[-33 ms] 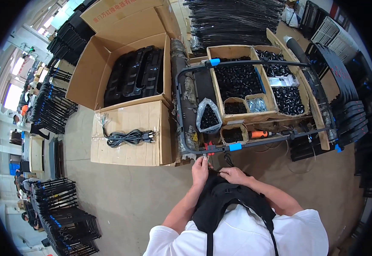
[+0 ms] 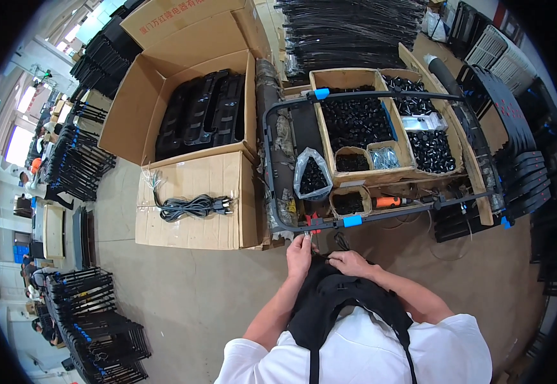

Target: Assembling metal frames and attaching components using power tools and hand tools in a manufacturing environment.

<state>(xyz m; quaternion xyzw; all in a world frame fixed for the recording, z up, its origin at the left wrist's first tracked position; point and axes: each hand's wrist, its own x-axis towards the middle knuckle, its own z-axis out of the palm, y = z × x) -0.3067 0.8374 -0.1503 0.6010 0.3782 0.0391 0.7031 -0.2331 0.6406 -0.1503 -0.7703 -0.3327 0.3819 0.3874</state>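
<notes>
A black tubular frame (image 2: 393, 219) with blue sleeves (image 2: 352, 221) lies across the workbench. My left hand (image 2: 299, 257) is at its near edge, just below a red piece (image 2: 313, 223) on the tube. Thumb and fingers are pinched together around something small and pale that I cannot make out. To its right, close to my body, my right hand (image 2: 351, 263) is closed, fingertips together. A thin dark strand seems to run between the hands, but what the right one grips is hidden. A loop of black cord (image 2: 342, 241) hangs just beyond it.
Wooden bins (image 2: 393, 174) hold black fittings and silver screws. Near them are a plastic bag of black parts (image 2: 313, 176) and an orange-handled tool (image 2: 387, 201). Coiled black power cords (image 2: 192, 207) lie on a carton (image 2: 189, 233), left. An open carton (image 2: 250, 109) holds black molded parts.
</notes>
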